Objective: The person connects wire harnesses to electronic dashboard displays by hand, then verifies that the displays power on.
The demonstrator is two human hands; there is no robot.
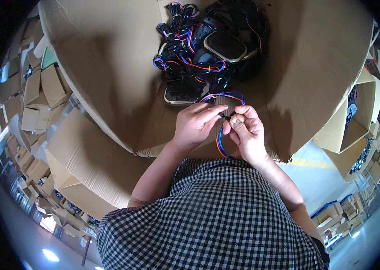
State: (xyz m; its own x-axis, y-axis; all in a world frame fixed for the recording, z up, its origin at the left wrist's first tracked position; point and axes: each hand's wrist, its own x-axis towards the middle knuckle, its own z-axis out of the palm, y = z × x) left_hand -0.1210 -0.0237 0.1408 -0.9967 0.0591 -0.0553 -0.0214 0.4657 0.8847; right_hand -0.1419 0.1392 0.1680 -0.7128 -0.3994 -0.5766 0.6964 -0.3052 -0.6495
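Observation:
In front of my body, my left hand (197, 122) and my right hand (248, 130) meet with fingers pinched together. A small black piece (227, 116), perhaps a connector or a tie, is between their fingertips; its exact kind is too small to tell. Blue and orange wires (220, 140) hang in a loop beneath the fingers, and more coloured wires (228, 94) arch above them. Both hands are over the near edge of a large open cardboard box (109, 85). Just beyond my left hand lies a black oval part with a pale rim (182, 95).
Inside the box is a heap of bundled black cables (177, 45) with coloured wires. A larger dark oval part with a light rim (225, 46) rests on it. Other cardboard boxes stand left (95, 157) and right (356, 121), some holding dark parts.

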